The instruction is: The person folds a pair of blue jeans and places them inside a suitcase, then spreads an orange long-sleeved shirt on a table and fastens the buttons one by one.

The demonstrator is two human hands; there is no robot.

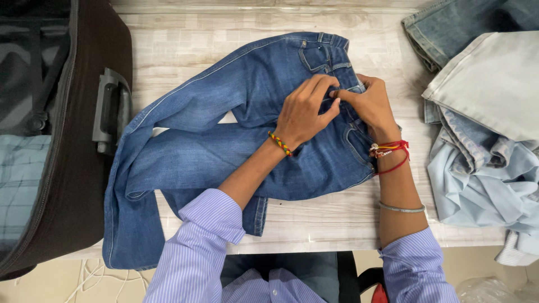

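both our hands meet at the fly of the blue jeans, left hand and right hand pinching the denim near the waistband. we judge the jeans, spread unfolded on the table, not yet packed; the open suitcase sits just beside them.

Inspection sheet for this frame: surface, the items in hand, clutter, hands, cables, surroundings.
Surface: pale wood-grain table.
Items in hand: blue jeans spread flat, legs trailing off the near left edge.
Clutter: pile of light garments on the right.
Hands: left hand and right hand pinch together at the jeans' fly, below the waistband.
Cables: white cords on the floor.
Surroundings: open dark suitcase on the left, checked cloth inside.
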